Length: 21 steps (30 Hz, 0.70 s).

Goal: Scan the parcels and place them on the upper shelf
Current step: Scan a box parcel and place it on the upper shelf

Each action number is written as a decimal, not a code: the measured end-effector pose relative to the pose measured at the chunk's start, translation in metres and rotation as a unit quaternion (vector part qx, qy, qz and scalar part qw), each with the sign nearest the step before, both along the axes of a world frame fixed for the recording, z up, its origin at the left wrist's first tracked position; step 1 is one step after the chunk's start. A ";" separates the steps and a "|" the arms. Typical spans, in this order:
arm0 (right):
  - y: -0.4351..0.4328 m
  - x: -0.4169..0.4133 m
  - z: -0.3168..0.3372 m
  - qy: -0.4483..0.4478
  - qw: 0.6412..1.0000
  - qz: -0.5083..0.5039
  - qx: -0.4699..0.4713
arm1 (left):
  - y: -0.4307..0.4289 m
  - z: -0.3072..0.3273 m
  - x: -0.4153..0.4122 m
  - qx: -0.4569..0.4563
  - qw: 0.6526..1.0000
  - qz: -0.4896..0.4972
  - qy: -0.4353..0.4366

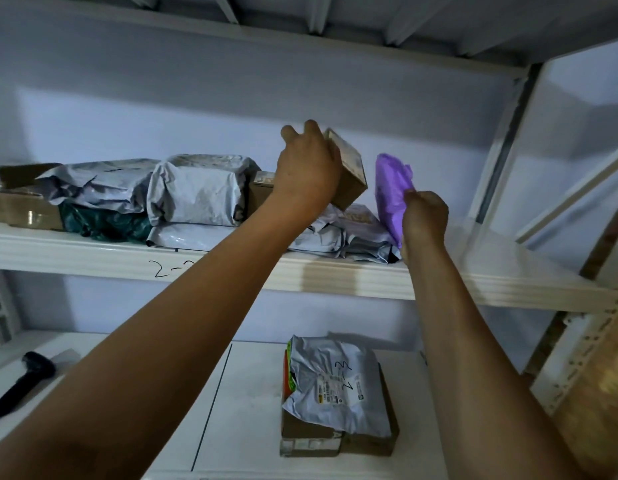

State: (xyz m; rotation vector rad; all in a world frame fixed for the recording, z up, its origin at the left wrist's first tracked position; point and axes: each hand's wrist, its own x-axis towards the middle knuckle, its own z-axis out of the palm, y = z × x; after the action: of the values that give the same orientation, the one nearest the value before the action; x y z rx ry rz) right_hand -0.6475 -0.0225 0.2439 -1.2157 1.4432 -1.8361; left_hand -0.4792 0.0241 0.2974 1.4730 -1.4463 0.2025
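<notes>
Both arms are up at the upper shelf [369,275] right now. My left grip [307,168] is wrapped around a small cardboard box [350,174], which is tilted, held just above the shelf's pile and not yet set down. My right grip [425,216] is curled into the lower edge of a purple parcel [392,188]. That one stands near the shelf's right end, just beside the box, but I can't tell whether its foot rests on the shelf. So that's two parcels in hand at once, both at the placing step by my reading.

Already on the shelf is a run of grey mailers [196,195], with a dark green bag [103,223] under them toward the left end. There's a brown carton [23,211] at the far left, and crumpled grey bags [338,233] sit directly under the box I'm holding.

What's left sits below the upper shelf. A handwritten grey mailer [335,382] lies on top of a cardboard carton [335,441]. The black scanner [20,379] lies down there too, off to the left, in neither grip. I'd call it well past halfway, with that last stack waiting for scan and lift.
</notes>
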 end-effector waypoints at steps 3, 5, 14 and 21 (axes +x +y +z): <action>0.002 0.011 0.000 0.014 0.997 0.050 -0.051 | -0.006 -0.008 -0.010 0.040 0.998 0.026 -0.046; 0.002 0.017 0.000 0.036 0.995 0.081 -0.052 | -0.007 -0.010 -0.015 0.051 0.993 0.058 -0.094; 0.002 0.019 -0.009 0.102 0.987 0.122 -0.037 | -0.008 -0.020 -0.009 0.024 0.927 0.073 -0.367; 0.007 0.020 -0.008 0.197 0.970 0.141 -0.018 | -0.016 -0.033 -0.001 0.032 0.913 0.029 -0.405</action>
State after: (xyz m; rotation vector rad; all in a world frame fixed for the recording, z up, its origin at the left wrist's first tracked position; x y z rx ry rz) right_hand -0.6273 -0.0158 0.2362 -1.7814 1.3470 -1.4901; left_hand -0.4807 0.0084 0.2641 1.5591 -2.0667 0.8946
